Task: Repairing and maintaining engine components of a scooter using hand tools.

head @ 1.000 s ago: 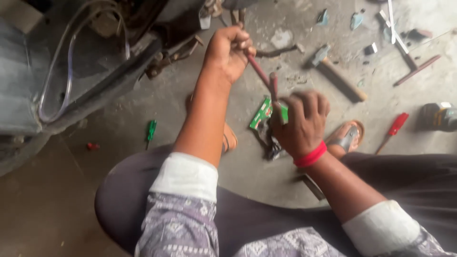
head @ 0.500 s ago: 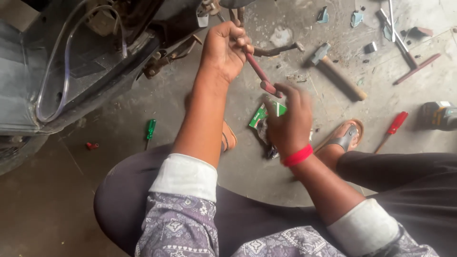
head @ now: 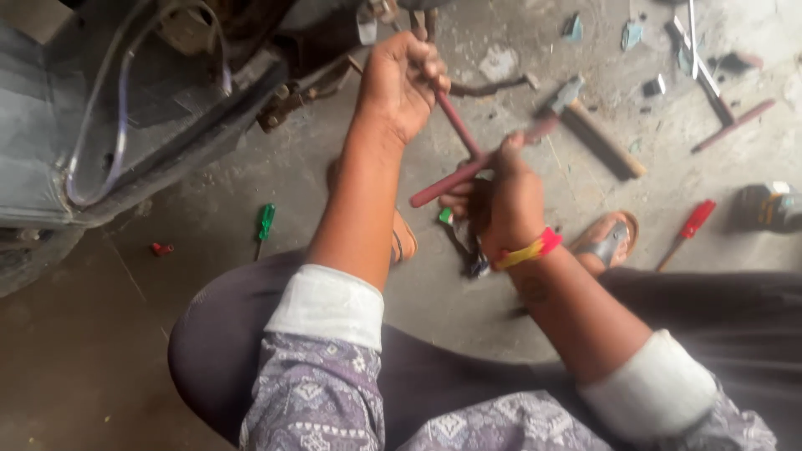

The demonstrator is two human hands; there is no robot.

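My left hand [head: 401,79] is raised and closed around the upper shaft of a dark red T-handle wrench [head: 458,127], close to the underside parts of a vehicle [head: 288,79]. The wrench's crossbar [head: 439,188] slants from lower left to upper right. My right hand [head: 503,199], with a red and yellow band at the wrist, grips that crossbar near its middle. The wrench's working end is hidden behind my left hand. A green-handled tool [head: 445,215] lies on the floor just under my right hand.
A grey vehicle body with a clear hose [head: 125,125] fills the upper left. On the concrete floor lie a hammer [head: 597,129], a red screwdriver [head: 692,224], a green screwdriver [head: 266,224], metal rods [head: 710,75], a dark can [head: 769,207] and two sandals [head: 614,240].
My right hand has risen from the green-handled tools on the floor and taken hold of the wrench's crossbar. My left hand has kept its grip on the shaft.
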